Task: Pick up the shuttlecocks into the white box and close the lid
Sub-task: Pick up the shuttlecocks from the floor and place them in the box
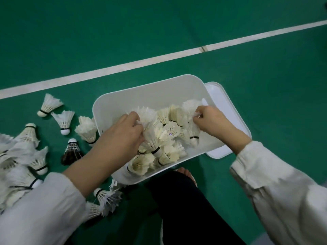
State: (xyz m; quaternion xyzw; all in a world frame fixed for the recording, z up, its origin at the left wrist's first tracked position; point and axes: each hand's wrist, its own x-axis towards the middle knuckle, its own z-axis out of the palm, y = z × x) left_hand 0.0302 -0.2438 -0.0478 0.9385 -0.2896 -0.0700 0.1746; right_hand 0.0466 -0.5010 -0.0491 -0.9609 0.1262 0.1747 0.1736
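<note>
1. Green sports floor [265, 76], matte, evenly lit. A white court line [123, 67] crosses it on a diagonal from lower left to upper right.
2. White box [141, 92] stands open on the floor, on the near side of the line. Its lid [221, 98] lies flat at the box's right end, partly under it.
3. A heap of boxed shuttlecocks [169, 131] fills the near half of the box.
4. Loose shuttlecocks [51, 103] lie scattered on the floor left of the box, piled thicker at the frame edge. One dark shuttlecock [71, 152] lies among them.
5. Left hand [123, 133] reaches over the box's left wall, fingers curled round the feathers of the centre shuttlecock [152, 138], cork pointing down.
6. Right hand [210, 119] is over the box's right part, fingertips pinching the feather edge of the right-end shuttlecock [192, 131], cork down.
7. Pale sleeves [283, 191] cover both forearms. A dark trouser leg [185, 209] sits just beside the box's near wall.
</note>
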